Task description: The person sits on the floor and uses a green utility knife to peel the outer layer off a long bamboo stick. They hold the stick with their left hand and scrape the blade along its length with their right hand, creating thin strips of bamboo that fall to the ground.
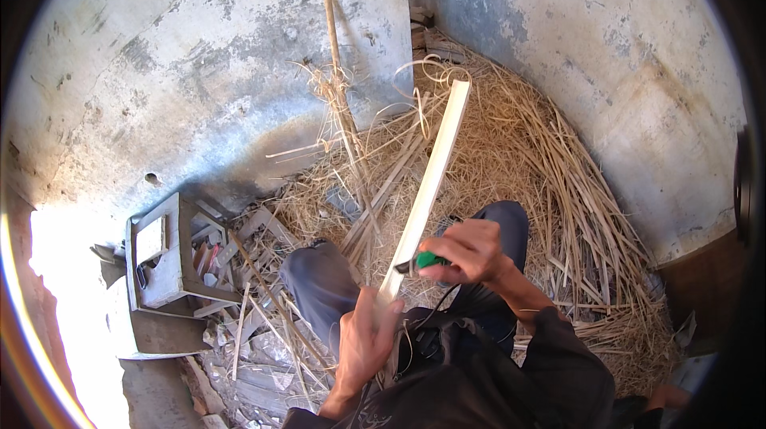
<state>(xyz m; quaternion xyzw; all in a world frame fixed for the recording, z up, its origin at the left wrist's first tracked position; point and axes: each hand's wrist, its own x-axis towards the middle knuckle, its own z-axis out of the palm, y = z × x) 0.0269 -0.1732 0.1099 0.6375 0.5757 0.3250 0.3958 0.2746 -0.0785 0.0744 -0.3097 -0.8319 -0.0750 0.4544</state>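
Observation:
A long pale strip of split wood or bamboo (431, 179) slants up and away from my lap, between my knees. My left hand (366, 343) is closed around its near end. In my right hand (471, 252) is a knife with a green handle (428, 259); its dark blade lies against the strip, a short way above my left hand. Thin curled shavings (431, 70) hang at the strip's far end. Part of the knife handle is hidden by my fingers.
Straw-like shavings (511, 142) and long thin slats (582, 205) cover the floor ahead and to the right. A stick (331, 30) leans on the worn wall (223, 46). At left stands a small wooden box frame (171, 249) holding odds and ends.

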